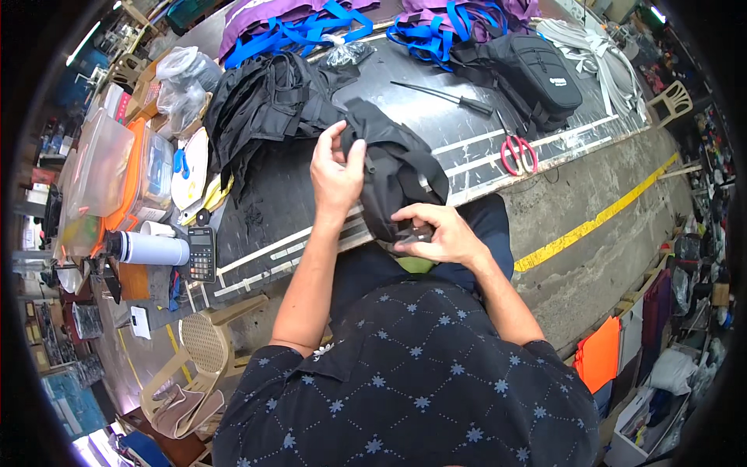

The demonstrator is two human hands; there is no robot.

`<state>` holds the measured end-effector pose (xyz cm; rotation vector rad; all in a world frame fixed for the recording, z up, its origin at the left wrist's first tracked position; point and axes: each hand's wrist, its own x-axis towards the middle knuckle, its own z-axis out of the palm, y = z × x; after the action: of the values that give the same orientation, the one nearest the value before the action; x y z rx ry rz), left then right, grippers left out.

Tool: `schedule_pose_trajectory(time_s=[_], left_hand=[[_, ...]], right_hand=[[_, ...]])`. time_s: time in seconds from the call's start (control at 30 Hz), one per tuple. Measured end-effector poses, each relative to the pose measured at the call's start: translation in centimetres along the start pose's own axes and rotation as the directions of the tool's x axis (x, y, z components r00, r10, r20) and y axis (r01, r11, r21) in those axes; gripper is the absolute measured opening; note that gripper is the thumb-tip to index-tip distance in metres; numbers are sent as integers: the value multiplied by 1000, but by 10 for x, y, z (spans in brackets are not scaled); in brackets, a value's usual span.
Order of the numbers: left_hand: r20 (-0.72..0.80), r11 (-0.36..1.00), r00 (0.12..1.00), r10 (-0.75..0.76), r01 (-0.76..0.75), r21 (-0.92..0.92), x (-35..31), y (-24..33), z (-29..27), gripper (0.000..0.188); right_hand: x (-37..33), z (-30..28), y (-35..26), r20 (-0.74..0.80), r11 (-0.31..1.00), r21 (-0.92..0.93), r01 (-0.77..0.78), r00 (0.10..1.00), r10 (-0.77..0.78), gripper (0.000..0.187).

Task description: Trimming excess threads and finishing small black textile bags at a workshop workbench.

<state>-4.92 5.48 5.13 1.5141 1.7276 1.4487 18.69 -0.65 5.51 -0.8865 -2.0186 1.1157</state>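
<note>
A black fabric bag (pixel 405 167) stands at the front edge of the table, between my hands and above my lap. My right hand (pixel 447 237) pinches the bag's lower edge between thumb and fingers. At its upper left side is my left hand (pixel 336 175), fingers raised and spread from the thumb, which rests beside the cloth. A pile of black bags with straps (pixel 268 109) lies just beyond my left hand. Red-handled scissors (pixel 519 154) and a long black-handled tool with a thin shaft (pixel 443 97) are to the right.
A finished-looking black bag (pixel 537 78), white webbing (pixel 599 62) and purple cloth with blue straps (pixel 311 27) lie farther back. On the left are a calculator (pixel 202 253), a white bottle (pixel 152 251) and plastic boxes (pixel 105 167). A beige chair (pixel 206 342) stands at the lower left.
</note>
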Motion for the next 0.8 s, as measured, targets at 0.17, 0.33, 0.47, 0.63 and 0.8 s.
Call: schedule_pose_trajectory(time_s=[0.17, 0.33, 0.47, 0.63, 0.8], left_hand=[[-22, 906, 962, 273, -250, 341, -2, -33, -27, 39], [182, 921, 951, 250, -291, 259, 0, -20, -41, 41], [422, 889, 853, 306, -414, 193, 11, 2, -46, 53], [503, 688, 722, 476, -661, 298, 27, 15, -34, 57], [555, 680, 708, 437, -663, 311, 29, 6, -16, 42]], right_hand=[[-3, -27, 18, -215, 951, 296, -85, 965, 153, 37], [18, -58, 64, -501, 893, -219, -394, 831, 243, 35], [40, -60, 110, -548, 779, -520, -351, 836, 11, 35], [58, -48, 119, -525, 643, -665, -379, 850, -43, 27], [65, -36, 99, -520, 708, -664, -242, 829, -204, 32]])
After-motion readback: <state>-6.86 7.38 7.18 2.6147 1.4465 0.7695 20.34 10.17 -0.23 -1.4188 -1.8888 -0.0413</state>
